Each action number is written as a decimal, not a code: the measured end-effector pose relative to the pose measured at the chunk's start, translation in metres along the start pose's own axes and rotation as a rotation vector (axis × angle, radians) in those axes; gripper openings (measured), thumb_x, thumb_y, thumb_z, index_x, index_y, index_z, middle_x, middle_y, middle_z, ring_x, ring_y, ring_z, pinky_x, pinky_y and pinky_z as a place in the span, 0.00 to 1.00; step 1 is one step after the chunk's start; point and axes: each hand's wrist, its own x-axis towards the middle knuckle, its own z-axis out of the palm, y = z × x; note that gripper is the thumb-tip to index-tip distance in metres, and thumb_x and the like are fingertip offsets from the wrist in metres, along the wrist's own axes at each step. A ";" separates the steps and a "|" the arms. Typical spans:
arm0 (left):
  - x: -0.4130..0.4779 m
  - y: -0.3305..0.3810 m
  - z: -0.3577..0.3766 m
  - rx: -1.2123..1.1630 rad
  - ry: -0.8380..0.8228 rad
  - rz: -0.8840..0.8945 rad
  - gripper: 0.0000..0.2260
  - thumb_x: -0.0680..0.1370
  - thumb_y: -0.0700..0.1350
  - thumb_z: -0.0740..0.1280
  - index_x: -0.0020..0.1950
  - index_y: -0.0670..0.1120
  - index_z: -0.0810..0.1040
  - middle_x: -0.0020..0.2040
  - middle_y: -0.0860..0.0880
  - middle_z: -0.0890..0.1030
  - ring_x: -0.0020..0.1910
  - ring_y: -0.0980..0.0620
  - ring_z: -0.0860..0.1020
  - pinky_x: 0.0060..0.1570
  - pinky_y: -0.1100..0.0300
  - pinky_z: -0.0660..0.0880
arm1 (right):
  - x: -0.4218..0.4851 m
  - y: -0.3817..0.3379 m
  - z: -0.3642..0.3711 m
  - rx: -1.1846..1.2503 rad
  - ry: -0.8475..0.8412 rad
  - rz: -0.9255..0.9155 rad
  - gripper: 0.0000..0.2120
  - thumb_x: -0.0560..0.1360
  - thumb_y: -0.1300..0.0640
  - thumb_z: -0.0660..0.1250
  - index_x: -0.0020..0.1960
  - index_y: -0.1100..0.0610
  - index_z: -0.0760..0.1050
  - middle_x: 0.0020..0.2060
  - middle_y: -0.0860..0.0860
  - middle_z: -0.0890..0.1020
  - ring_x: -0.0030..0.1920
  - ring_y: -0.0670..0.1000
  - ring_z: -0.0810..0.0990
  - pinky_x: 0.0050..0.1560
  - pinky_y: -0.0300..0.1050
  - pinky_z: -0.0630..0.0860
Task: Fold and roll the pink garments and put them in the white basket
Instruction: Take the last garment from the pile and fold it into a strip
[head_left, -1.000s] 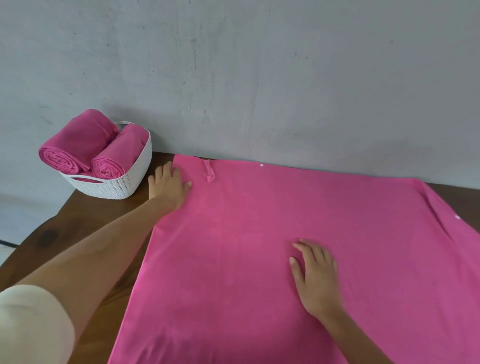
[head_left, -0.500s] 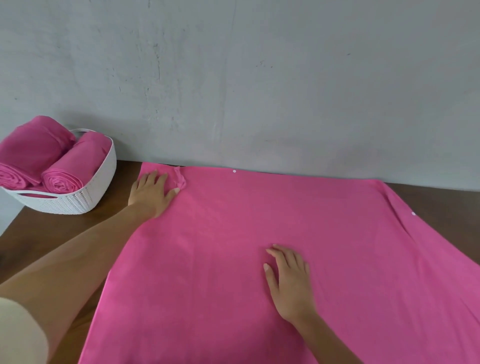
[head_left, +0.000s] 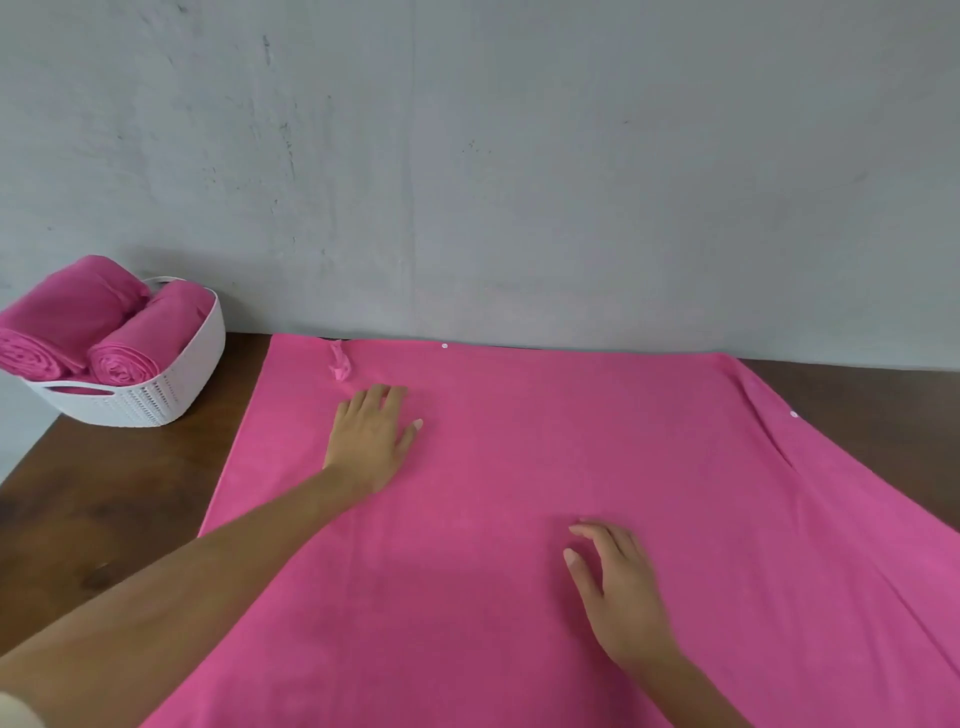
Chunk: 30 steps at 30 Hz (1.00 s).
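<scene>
Fingers (head_left: 385, 401) of the left hand (head_left: 371, 441) lie straight and flat on the spread pink garment (head_left: 519, 493), gripping nothing. The fingers (head_left: 597, 535) of the right hand (head_left: 618, 587) are loosely spread and slightly bent over the same cloth and also hold nothing. Whether their tips touch the fabric is hard to tell. The left hand is to the right of the white basket (head_left: 156, 402), and the right hand is farther right of it and nearer the camera.

The surface is a dark brown wooden table (head_left: 104, 493) pushed against a pale grey, mottled wall (head_left: 519, 156). The basket stands on the table's far left part, close to that wall.

The garment lies open and smooth on the table just right of the basket without touching it, and its far edge runs along the wall. Near that edge, on the basket's side, there is a small crumpled pink loop (head_left: 337, 364). A white snap (head_left: 444, 345) sits a little farther from the basket, and a second snap (head_left: 793, 414) sits on a fold line at the end far from the basket. Two rolled pink garments (head_left: 67, 317) lie side by side in the basket, their spiral ends facing the camera.
</scene>
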 end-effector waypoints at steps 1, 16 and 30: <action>-0.006 0.015 0.002 -0.012 0.005 0.028 0.20 0.81 0.54 0.64 0.68 0.43 0.74 0.62 0.42 0.77 0.59 0.39 0.76 0.59 0.44 0.73 | -0.008 0.009 -0.009 0.012 0.006 0.012 0.14 0.81 0.44 0.60 0.63 0.46 0.76 0.61 0.38 0.75 0.65 0.43 0.70 0.69 0.49 0.67; -0.086 0.295 0.060 -0.184 -0.148 0.392 0.27 0.80 0.62 0.50 0.67 0.49 0.76 0.63 0.49 0.77 0.63 0.46 0.75 0.65 0.48 0.71 | -0.164 0.174 -0.164 -0.093 0.224 0.224 0.28 0.79 0.31 0.50 0.60 0.49 0.78 0.57 0.43 0.78 0.58 0.46 0.74 0.61 0.49 0.72; -0.168 0.520 0.122 -0.122 -0.386 0.495 0.39 0.76 0.69 0.43 0.81 0.48 0.60 0.80 0.46 0.59 0.80 0.44 0.56 0.78 0.48 0.53 | -0.256 0.289 -0.245 -0.066 0.185 0.565 0.27 0.79 0.37 0.55 0.73 0.47 0.67 0.72 0.46 0.70 0.72 0.48 0.65 0.72 0.53 0.68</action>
